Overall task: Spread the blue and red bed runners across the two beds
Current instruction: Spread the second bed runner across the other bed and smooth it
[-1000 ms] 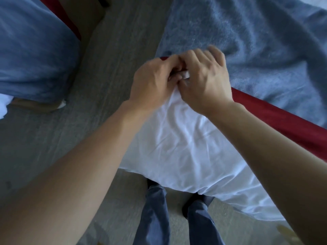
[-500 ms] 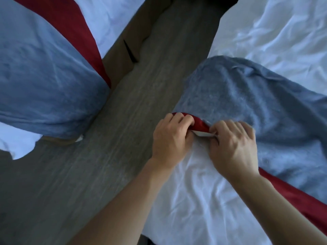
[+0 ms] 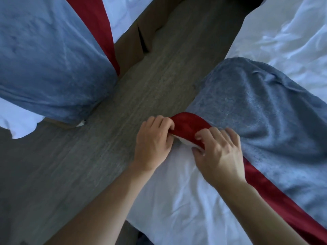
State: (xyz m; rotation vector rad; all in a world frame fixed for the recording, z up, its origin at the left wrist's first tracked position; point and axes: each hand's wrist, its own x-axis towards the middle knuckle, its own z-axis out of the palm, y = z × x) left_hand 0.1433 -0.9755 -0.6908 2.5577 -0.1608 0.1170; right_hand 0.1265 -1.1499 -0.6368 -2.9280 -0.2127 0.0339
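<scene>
A: Runner's axis?
B: Red runner [image 3: 276, 197] ran diagonally along right bed [image 3: 177, 206], corner end folded over, plush blue runner [image 3: 265, 110] beside it.
A: Fingers?
B: Left hand [image 3: 153, 144] and right hand [image 3: 218, 152] pinched that corner.

A grey wood-grain floor [image 3: 159, 71] is running from seven o'clock to one o'clock between two beds. The bed at ten o'clock [image 3: 16, 121] is carrying a blue runner [image 3: 49, 59] with a red runner [image 3: 99, 23] lying just beside it. The bed at four o'clock [image 3: 177, 200], in white sheets, is bearing another blue runner [image 3: 265, 112] edged by a red runner [image 3: 283, 209] toward six o'clock.
</scene>
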